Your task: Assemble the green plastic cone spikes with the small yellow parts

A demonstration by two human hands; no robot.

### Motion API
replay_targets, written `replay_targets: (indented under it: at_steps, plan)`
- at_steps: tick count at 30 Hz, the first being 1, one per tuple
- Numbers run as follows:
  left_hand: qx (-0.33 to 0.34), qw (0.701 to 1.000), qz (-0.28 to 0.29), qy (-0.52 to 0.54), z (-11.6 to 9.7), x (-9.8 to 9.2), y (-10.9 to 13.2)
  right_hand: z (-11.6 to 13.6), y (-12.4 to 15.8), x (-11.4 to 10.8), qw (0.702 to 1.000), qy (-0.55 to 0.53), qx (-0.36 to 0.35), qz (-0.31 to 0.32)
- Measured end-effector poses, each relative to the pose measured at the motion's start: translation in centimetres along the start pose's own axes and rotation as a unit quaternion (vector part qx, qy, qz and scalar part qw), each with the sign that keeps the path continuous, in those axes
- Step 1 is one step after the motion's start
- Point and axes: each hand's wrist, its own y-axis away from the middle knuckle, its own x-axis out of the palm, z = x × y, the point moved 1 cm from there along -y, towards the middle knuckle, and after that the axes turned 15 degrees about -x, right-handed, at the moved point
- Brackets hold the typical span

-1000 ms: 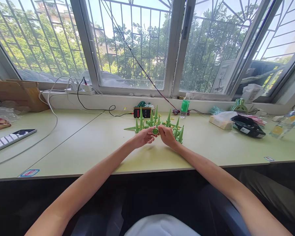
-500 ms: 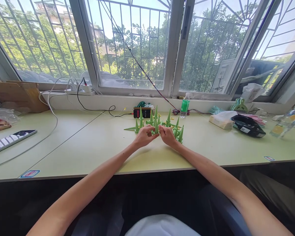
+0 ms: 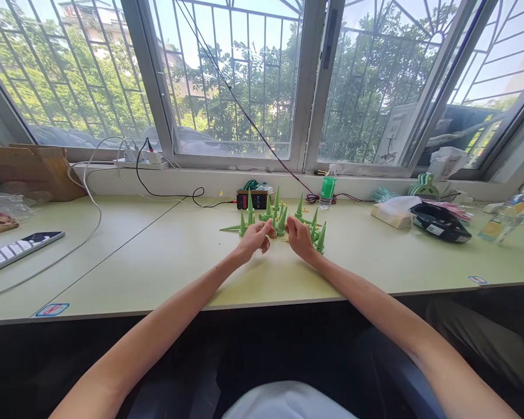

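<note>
Several green cone-shaped plastic spikes with small yellow parts stand and lie in a cluster on the table. One green spike (image 3: 282, 222) leans slightly to the right between my hands. My left hand (image 3: 257, 237) is just left of it, thumb and forefinger pinched and the other fingers curled. My right hand (image 3: 300, 237) is closed close to the spike's right side. Whatever is between the fingertips of either hand is too small or hidden to make out. A green spike (image 3: 321, 237) stands beside my right hand, and another green spike (image 3: 243, 223) beyond my left.
Behind the spikes are a dark device with a lit display (image 3: 261, 200) and a green-labelled bottle (image 3: 328, 187). A tissue pack (image 3: 392, 214) and a black strapped item (image 3: 441, 222) lie right. A phone (image 3: 20, 251) and white cable (image 3: 99, 216) lie left.
My hands have drawn slightly apart. My left fingers have moved off the middle spike to its left, and that spike has gone from upright to tilted right.
</note>
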Motion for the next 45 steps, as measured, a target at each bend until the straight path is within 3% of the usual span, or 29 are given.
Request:
replay_targets:
  at_steps: [4,8,15,21,27,31,40,45]
  plan:
    - [-0.116,0.988,0.084,0.061,0.2,-0.2,-0.4,0.1,0.0,0.0,0.999,-0.004,-0.023,0.027]
    - [-0.151,0.977,0.121,0.092,0.2,-0.4,-0.4,0.0,0.1,0.1,0.998,-0.003,-0.045,0.05]
    - [-0.195,0.965,0.133,0.114,-0.1,-0.7,0.3,-0.3,0.2,0.1,0.996,-0.006,-0.063,0.063]
    - [-0.189,0.964,0.128,0.137,0.1,-1.0,0.0,-0.3,0.2,0.1,0.995,-0.012,-0.061,0.076]
    - [-0.099,0.982,0.137,0.082,0.5,-1.0,-0.2,-0.1,0.1,0.1,0.996,-0.022,-0.037,0.077]
    - [0.039,0.996,0.069,-0.037,0.6,-0.8,-0.1,-0.2,0.1,0.2,0.997,-0.028,-0.014,0.071]
    - [0.216,0.952,-0.082,-0.199,0.7,-0.5,-0.1,-0.8,0.1,0.5,0.996,-0.058,0.029,0.06]
    - [0.219,0.947,-0.111,-0.205,0.7,-0.2,-0.3,-0.3,0.0,0.4,0.997,-0.059,0.03,0.043]
